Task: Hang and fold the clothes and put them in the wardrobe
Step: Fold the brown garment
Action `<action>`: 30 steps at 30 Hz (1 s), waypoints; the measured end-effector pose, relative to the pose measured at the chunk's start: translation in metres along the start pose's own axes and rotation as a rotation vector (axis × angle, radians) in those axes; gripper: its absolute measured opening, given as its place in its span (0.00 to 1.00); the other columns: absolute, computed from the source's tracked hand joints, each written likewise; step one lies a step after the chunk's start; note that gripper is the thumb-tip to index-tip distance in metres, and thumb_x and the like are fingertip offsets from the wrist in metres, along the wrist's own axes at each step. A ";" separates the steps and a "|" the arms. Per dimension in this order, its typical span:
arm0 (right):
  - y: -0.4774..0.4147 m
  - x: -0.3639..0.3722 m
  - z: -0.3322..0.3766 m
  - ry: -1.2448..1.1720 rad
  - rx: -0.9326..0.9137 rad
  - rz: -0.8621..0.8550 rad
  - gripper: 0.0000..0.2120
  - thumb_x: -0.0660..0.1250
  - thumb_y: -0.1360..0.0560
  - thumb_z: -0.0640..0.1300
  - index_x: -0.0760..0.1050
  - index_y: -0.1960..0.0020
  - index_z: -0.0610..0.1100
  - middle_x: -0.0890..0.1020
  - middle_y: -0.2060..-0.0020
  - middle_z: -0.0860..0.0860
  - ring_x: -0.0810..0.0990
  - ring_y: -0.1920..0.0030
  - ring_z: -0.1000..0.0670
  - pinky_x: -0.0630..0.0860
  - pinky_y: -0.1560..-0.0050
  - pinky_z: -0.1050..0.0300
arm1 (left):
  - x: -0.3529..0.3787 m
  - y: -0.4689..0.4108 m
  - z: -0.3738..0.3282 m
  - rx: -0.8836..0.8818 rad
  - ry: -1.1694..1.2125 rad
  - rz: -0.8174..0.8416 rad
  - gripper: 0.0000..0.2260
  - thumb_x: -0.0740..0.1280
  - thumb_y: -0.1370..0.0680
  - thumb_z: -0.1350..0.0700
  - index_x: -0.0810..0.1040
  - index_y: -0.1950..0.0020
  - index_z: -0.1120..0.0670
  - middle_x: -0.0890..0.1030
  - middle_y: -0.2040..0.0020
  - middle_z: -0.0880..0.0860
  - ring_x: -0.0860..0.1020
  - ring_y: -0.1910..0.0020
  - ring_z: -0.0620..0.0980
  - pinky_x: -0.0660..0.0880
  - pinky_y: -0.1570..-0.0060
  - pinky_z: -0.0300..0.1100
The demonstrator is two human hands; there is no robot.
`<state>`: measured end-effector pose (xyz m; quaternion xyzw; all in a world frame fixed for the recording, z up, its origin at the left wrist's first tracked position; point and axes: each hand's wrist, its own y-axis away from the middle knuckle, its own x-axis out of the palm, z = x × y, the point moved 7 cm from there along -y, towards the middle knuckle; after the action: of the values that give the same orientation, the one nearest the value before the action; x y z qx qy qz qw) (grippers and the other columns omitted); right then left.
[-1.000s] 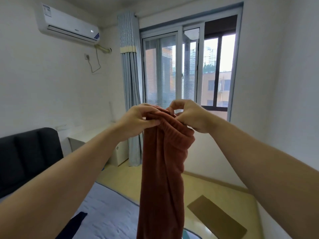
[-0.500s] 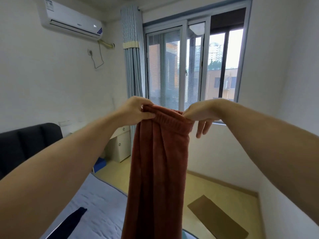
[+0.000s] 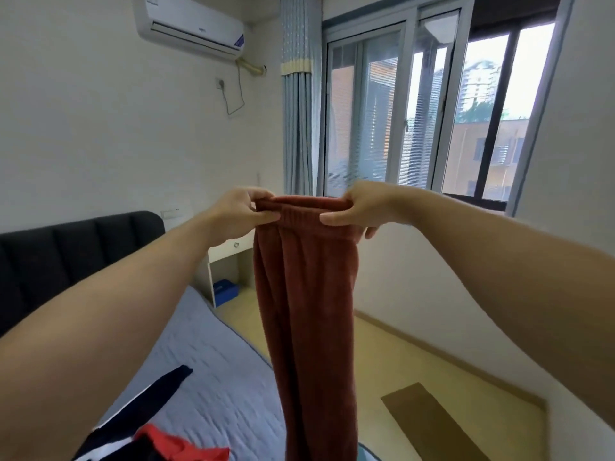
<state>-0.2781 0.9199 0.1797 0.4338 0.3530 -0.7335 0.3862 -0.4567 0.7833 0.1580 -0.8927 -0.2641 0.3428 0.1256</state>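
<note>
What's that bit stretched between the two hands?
The elastic waistband of the brown-red trousers. The left hand pinches one end and the right hand pinches the other. The head view shows it.

On my screen the left hand (image 3: 239, 216) and right hand (image 3: 362, 207) have drawn apart since a second ago. The waistband (image 3: 306, 212) of the rust-brown trousers (image 3: 309, 311), which was bunched into a lump between them, now runs taut and level from one grip to the other. The right hand has also changed its hold: half a second ago its fingers dangled below the band, and now its thumb lies flat along the front with the fingers tucked behind. My view has tipped down, bringing a red garment (image 3: 179, 447) on the bed (image 3: 213, 377) in at the bottom edge.
</note>
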 end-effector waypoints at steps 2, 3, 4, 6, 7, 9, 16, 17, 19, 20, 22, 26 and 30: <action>-0.015 0.003 -0.006 -0.078 -0.041 -0.006 0.17 0.72 0.26 0.63 0.83 0.53 0.48 0.86 0.64 0.49 0.86 0.64 0.52 0.84 0.63 0.56 | -0.001 -0.005 0.003 0.022 -0.006 -0.065 0.08 0.72 0.22 0.63 0.82 0.44 0.58 0.81 0.56 0.58 0.78 0.57 0.52 0.78 0.56 0.41; -0.023 0.000 -0.010 -0.104 -0.077 -0.071 0.17 0.72 0.26 0.62 0.84 0.52 0.48 0.86 0.62 0.47 0.85 0.64 0.51 0.84 0.62 0.54 | -0.003 -0.011 0.006 0.014 0.012 -0.095 0.08 0.72 0.22 0.63 0.82 0.43 0.59 0.81 0.56 0.58 0.78 0.58 0.52 0.77 0.59 0.38; -0.032 -0.003 -0.016 -0.130 -0.099 -0.098 0.17 0.73 0.26 0.61 0.85 0.50 0.48 0.86 0.60 0.45 0.84 0.64 0.50 0.85 0.60 0.52 | -0.004 -0.017 0.009 0.003 0.015 -0.081 0.08 0.72 0.22 0.63 0.82 0.43 0.59 0.80 0.55 0.57 0.78 0.57 0.51 0.77 0.60 0.36; -0.048 0.003 -0.027 -0.137 -0.083 0.029 0.16 0.74 0.27 0.60 0.85 0.51 0.47 0.86 0.61 0.47 0.85 0.62 0.51 0.84 0.61 0.54 | 0.003 -0.033 0.017 -0.025 -0.060 0.047 0.08 0.72 0.22 0.63 0.83 0.43 0.58 0.81 0.54 0.56 0.80 0.57 0.49 0.79 0.59 0.35; -0.056 0.005 -0.031 -0.055 -0.084 0.081 0.16 0.75 0.28 0.61 0.85 0.54 0.48 0.86 0.64 0.50 0.85 0.62 0.52 0.81 0.64 0.58 | 0.005 -0.042 0.021 -0.026 -0.093 0.072 0.07 0.72 0.23 0.63 0.83 0.45 0.56 0.81 0.55 0.55 0.80 0.59 0.47 0.79 0.59 0.35; -0.075 -0.009 -0.035 0.113 -0.118 -0.030 0.16 0.74 0.29 0.62 0.83 0.59 0.50 0.82 0.69 0.54 0.82 0.64 0.53 0.74 0.68 0.64 | 0.004 -0.064 0.032 -0.010 -0.029 -0.021 0.07 0.72 0.23 0.65 0.82 0.49 0.54 0.80 0.57 0.55 0.78 0.63 0.44 0.78 0.62 0.34; -0.129 0.011 -0.055 -0.409 -0.154 0.413 0.24 0.81 0.33 0.47 0.82 0.39 0.44 0.86 0.46 0.44 0.85 0.44 0.44 0.81 0.42 0.50 | 0.041 -0.147 0.075 -0.062 0.290 0.012 0.09 0.68 0.22 0.69 0.82 0.49 0.56 0.82 0.57 0.54 0.83 0.59 0.49 0.81 0.60 0.39; -0.136 0.013 -0.061 -0.519 -0.166 0.439 0.27 0.80 0.32 0.46 0.79 0.34 0.43 0.85 0.43 0.42 0.84 0.41 0.43 0.80 0.40 0.48 | 0.048 -0.157 0.081 -0.091 0.406 0.009 0.09 0.67 0.22 0.69 0.81 0.49 0.56 0.82 0.56 0.54 0.83 0.57 0.50 0.81 0.58 0.42; -0.149 0.019 -0.076 -0.688 -0.182 0.526 0.30 0.79 0.30 0.43 0.75 0.30 0.43 0.82 0.39 0.40 0.81 0.38 0.40 0.78 0.37 0.44 | 0.061 -0.174 0.095 -0.135 0.523 0.029 0.10 0.65 0.22 0.69 0.81 0.46 0.57 0.83 0.55 0.54 0.83 0.54 0.52 0.81 0.55 0.45; -0.156 0.023 -0.085 -0.721 -0.182 0.564 0.29 0.79 0.29 0.42 0.75 0.30 0.42 0.82 0.39 0.40 0.81 0.37 0.39 0.79 0.38 0.43 | 0.067 -0.181 0.101 -0.149 0.525 0.043 0.10 0.65 0.22 0.69 0.80 0.46 0.57 0.82 0.56 0.53 0.82 0.55 0.51 0.79 0.57 0.45; -0.176 0.025 -0.110 -0.645 -0.144 0.531 0.22 0.79 0.29 0.41 0.79 0.37 0.42 0.85 0.45 0.44 0.85 0.44 0.45 0.81 0.44 0.46 | 0.073 -0.192 0.112 -0.190 0.490 0.071 0.09 0.64 0.22 0.68 0.78 0.47 0.56 0.81 0.58 0.51 0.80 0.59 0.49 0.76 0.62 0.42; -0.228 0.012 -0.155 0.167 -0.168 0.153 0.09 0.80 0.32 0.53 0.81 0.60 0.52 0.81 0.72 0.59 0.79 0.73 0.63 0.75 0.61 0.59 | 0.076 -0.210 0.128 -0.243 0.322 0.010 0.07 0.67 0.21 0.66 0.78 0.48 0.55 0.79 0.58 0.52 0.78 0.61 0.48 0.72 0.62 0.42; -0.258 0.020 -0.166 0.188 -0.287 0.114 0.14 0.79 0.31 0.55 0.83 0.52 0.49 0.85 0.64 0.51 0.84 0.62 0.50 0.77 0.59 0.58 | 0.076 -0.211 0.132 -0.262 0.188 -0.139 0.08 0.69 0.21 0.65 0.80 0.47 0.53 0.80 0.58 0.50 0.78 0.61 0.46 0.75 0.63 0.40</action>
<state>-0.4495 1.1734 0.1465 0.4601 0.4634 -0.6088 0.4504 -0.5797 1.0065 0.1052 -0.9091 -0.3548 0.2110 0.0558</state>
